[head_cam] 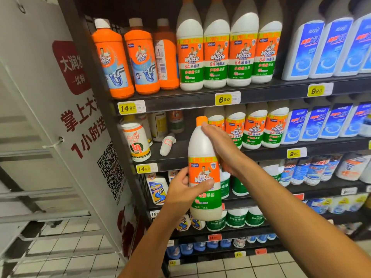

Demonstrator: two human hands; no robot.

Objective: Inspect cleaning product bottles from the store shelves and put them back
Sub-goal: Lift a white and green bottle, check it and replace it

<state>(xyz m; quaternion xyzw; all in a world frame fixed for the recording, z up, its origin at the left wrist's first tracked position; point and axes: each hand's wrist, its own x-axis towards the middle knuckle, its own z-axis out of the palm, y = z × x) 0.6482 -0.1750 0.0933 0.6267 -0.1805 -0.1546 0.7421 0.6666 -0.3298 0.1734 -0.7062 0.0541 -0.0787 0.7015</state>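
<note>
A white Mr Muscle bottle (202, 149) with an orange cap and an orange-and-green label stands upright in the air in front of the shelves. My left hand (183, 190) grips its lower body, thumb across the label. My right hand (222, 149) wraps the upper body from the right side, fingers reaching toward the neck. A row of matching bottles (255, 127) stands on the second shelf just behind it, with a gap on that shelf left of the row.
Orange drain-cleaner bottles (128, 59) and more white bottles (228, 51) fill the top shelf; blue-labelled bottles (325, 49) sit to the right. A small white bottle (167, 144) lies on its side on the second shelf. A white sign panel (66, 117) stands left.
</note>
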